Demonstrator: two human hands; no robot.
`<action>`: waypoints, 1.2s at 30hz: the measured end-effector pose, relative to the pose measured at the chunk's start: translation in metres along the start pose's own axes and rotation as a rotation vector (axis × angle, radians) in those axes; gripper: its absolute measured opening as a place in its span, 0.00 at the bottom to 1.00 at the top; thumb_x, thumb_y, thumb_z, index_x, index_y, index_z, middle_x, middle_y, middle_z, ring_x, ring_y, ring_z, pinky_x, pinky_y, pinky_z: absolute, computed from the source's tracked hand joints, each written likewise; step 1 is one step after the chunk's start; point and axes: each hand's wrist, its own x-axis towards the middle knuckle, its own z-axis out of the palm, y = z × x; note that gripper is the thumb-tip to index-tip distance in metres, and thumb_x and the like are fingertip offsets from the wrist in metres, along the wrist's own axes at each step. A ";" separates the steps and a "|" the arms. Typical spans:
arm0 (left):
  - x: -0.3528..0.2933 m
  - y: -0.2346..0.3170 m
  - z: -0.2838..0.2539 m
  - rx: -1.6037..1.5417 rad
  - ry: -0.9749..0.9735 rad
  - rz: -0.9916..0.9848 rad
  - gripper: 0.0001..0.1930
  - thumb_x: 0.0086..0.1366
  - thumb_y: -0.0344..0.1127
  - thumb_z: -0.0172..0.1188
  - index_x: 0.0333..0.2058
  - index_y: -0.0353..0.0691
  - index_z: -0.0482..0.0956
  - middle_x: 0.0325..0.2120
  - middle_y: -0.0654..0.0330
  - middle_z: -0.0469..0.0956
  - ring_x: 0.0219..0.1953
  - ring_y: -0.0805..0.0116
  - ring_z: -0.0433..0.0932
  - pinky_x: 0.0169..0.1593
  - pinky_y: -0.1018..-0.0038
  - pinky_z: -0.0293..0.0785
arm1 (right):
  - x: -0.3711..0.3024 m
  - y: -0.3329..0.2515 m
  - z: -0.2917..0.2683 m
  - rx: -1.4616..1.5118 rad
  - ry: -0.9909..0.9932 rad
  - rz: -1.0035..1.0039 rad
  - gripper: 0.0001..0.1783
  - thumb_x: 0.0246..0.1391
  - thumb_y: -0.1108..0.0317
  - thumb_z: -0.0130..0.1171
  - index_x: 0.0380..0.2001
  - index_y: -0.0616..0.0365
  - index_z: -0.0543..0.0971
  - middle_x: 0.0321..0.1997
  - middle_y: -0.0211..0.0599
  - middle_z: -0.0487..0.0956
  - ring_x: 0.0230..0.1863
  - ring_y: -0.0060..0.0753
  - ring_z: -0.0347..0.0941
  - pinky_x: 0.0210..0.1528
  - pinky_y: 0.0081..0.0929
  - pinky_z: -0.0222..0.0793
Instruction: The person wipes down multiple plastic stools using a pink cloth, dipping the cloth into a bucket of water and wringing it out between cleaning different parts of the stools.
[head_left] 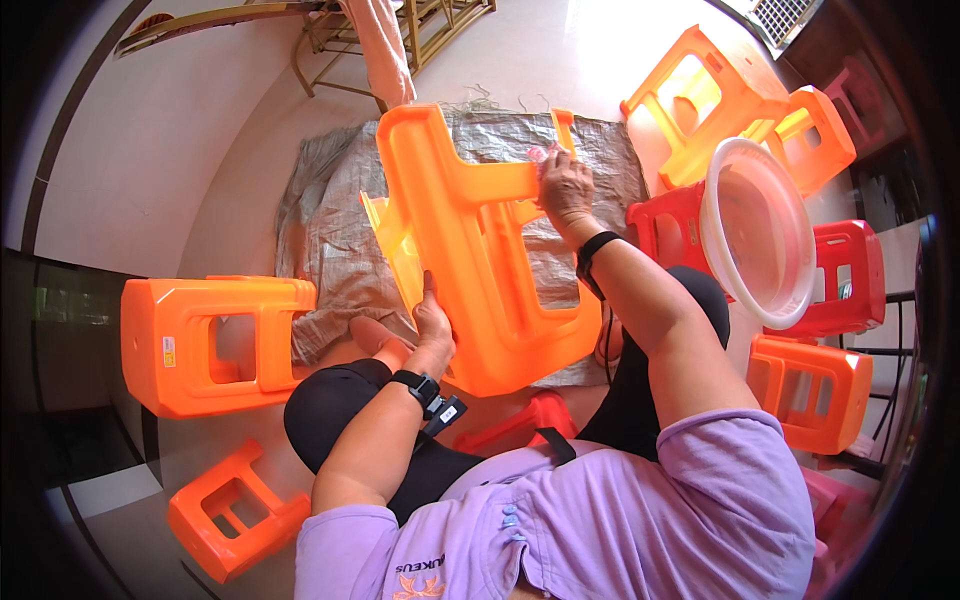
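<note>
A large orange plastic stool [455, 280] is tilted on its side in front of me, between my knees. My left hand [432, 325] grips its near left edge, fingers partly hidden behind the plastic. Against one of the stool's far legs, my right hand [568, 190] is closed on a small pinkish, crumpled cloth-like thing [541, 154]; most of it is hidden by the fingers. Beneath the stool a grey woven sheet [330, 215] is spread on the floor.
An orange stool [215, 345] and a smaller one [238, 512] are at my left. On my right a white basin [765, 235] rests on a red stool [670, 222], among more orange stools [700, 105]. A bamboo rack [430, 40] stands at the far side.
</note>
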 end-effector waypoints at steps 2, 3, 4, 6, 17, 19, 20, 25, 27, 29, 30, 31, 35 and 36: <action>0.003 -0.004 0.001 -0.022 -0.006 -0.009 0.26 0.60 0.56 0.59 0.45 0.38 0.76 0.39 0.65 0.78 0.40 0.71 0.77 0.44 0.77 0.74 | -0.001 0.012 0.003 0.009 -0.107 0.012 0.18 0.50 0.62 0.53 0.41 0.61 0.74 0.43 0.46 0.75 0.44 0.42 0.73 0.41 0.39 0.67; 0.002 -0.005 0.003 -0.019 -0.037 -0.009 0.26 0.60 0.55 0.59 0.45 0.38 0.76 0.38 0.65 0.78 0.40 0.71 0.77 0.44 0.77 0.74 | -0.001 0.013 0.002 0.007 -0.107 0.016 0.18 0.50 0.62 0.53 0.41 0.61 0.74 0.43 0.46 0.75 0.44 0.42 0.73 0.41 0.39 0.67; 0.001 -0.006 0.004 -0.016 -0.070 -0.009 0.26 0.60 0.55 0.59 0.45 0.38 0.76 0.38 0.65 0.78 0.40 0.71 0.77 0.43 0.77 0.74 | -0.001 0.012 0.002 0.008 -0.127 0.049 0.18 0.50 0.62 0.52 0.41 0.62 0.74 0.44 0.47 0.75 0.44 0.42 0.72 0.42 0.39 0.67; 0.001 -0.009 0.007 -0.048 -0.086 -0.009 0.26 0.60 0.56 0.59 0.45 0.38 0.76 0.38 0.65 0.78 0.40 0.71 0.77 0.43 0.77 0.74 | -0.001 0.003 -0.001 0.018 -0.042 0.026 0.17 0.51 0.63 0.52 0.42 0.62 0.74 0.46 0.48 0.73 0.46 0.43 0.71 0.42 0.39 0.67; 0.014 -0.011 -0.001 -0.088 -0.142 -0.075 0.27 0.58 0.59 0.59 0.42 0.39 0.77 0.36 0.64 0.78 0.37 0.69 0.77 0.40 0.74 0.75 | -0.006 -0.001 0.002 0.157 -0.033 0.141 0.19 0.55 0.58 0.51 0.46 0.60 0.72 0.44 0.48 0.73 0.39 0.47 0.75 0.39 0.37 0.71; 0.009 -0.011 0.000 -0.079 -0.102 -0.006 0.27 0.58 0.60 0.59 0.43 0.39 0.77 0.36 0.64 0.78 0.38 0.68 0.77 0.41 0.73 0.75 | -0.006 0.013 0.001 0.308 -0.242 0.301 0.18 0.52 0.60 0.55 0.44 0.57 0.73 0.46 0.49 0.72 0.43 0.50 0.75 0.44 0.40 0.72; 0.010 -0.012 -0.002 -0.083 -0.100 -0.009 0.27 0.58 0.60 0.59 0.43 0.39 0.77 0.36 0.64 0.78 0.38 0.68 0.77 0.41 0.73 0.75 | -0.006 0.018 0.004 0.306 -0.245 0.296 0.18 0.52 0.60 0.55 0.44 0.57 0.73 0.46 0.49 0.72 0.43 0.50 0.75 0.44 0.40 0.72; 0.014 -0.012 -0.006 -0.089 -0.127 -0.016 0.28 0.58 0.59 0.60 0.44 0.38 0.76 0.38 0.65 0.78 0.39 0.68 0.77 0.41 0.73 0.75 | -0.008 0.045 0.025 0.577 -0.278 0.355 0.20 0.39 0.67 0.63 0.39 0.60 0.76 0.45 0.45 0.75 0.44 0.46 0.74 0.46 0.35 0.70; 0.014 -0.011 -0.003 -0.083 -0.126 -0.023 0.28 0.58 0.59 0.60 0.45 0.38 0.76 0.38 0.65 0.78 0.39 0.68 0.77 0.42 0.74 0.75 | -0.014 0.056 0.032 0.840 -0.262 0.446 0.11 0.43 0.72 0.57 0.33 0.61 0.78 0.42 0.44 0.76 0.42 0.46 0.74 0.43 0.31 0.68; 0.015 -0.013 0.001 -0.074 -0.131 -0.029 0.28 0.59 0.58 0.59 0.45 0.38 0.76 0.38 0.65 0.78 0.39 0.68 0.77 0.42 0.74 0.75 | -0.036 0.072 0.040 0.734 -0.227 0.314 0.09 0.44 0.74 0.55 0.32 0.61 0.79 0.41 0.44 0.77 0.42 0.46 0.75 0.43 0.31 0.69; 0.018 -0.014 -0.003 -0.101 -0.150 0.007 0.28 0.59 0.58 0.59 0.46 0.39 0.75 0.38 0.65 0.78 0.39 0.69 0.77 0.42 0.74 0.75 | -0.042 0.067 0.031 0.651 -0.196 0.176 0.08 0.45 0.76 0.53 0.30 0.62 0.79 0.41 0.44 0.77 0.41 0.45 0.75 0.43 0.30 0.69; 0.021 -0.014 -0.007 -0.128 -0.170 0.043 0.28 0.59 0.58 0.59 0.46 0.39 0.75 0.38 0.65 0.78 0.39 0.69 0.77 0.42 0.74 0.75 | -0.050 0.066 0.020 0.715 -0.278 0.162 0.07 0.45 0.76 0.55 0.29 0.62 0.79 0.41 0.44 0.77 0.41 0.46 0.75 0.42 0.31 0.69; 0.016 -0.009 0.004 -0.078 -0.224 -0.073 0.27 0.59 0.58 0.60 0.46 0.41 0.76 0.38 0.65 0.78 0.38 0.70 0.77 0.41 0.75 0.75 | -0.093 0.086 0.003 0.759 -0.333 0.110 0.08 0.48 0.72 0.52 0.31 0.61 0.78 0.39 0.46 0.77 0.38 0.46 0.75 0.40 0.32 0.71; 0.023 -0.011 -0.005 -0.087 -0.202 -0.054 0.26 0.59 0.57 0.60 0.45 0.41 0.76 0.37 0.65 0.78 0.38 0.70 0.77 0.40 0.75 0.75 | -0.100 0.073 -0.022 0.912 -0.520 0.300 0.11 0.51 0.68 0.49 0.32 0.63 0.77 0.37 0.46 0.77 0.36 0.44 0.76 0.38 0.32 0.71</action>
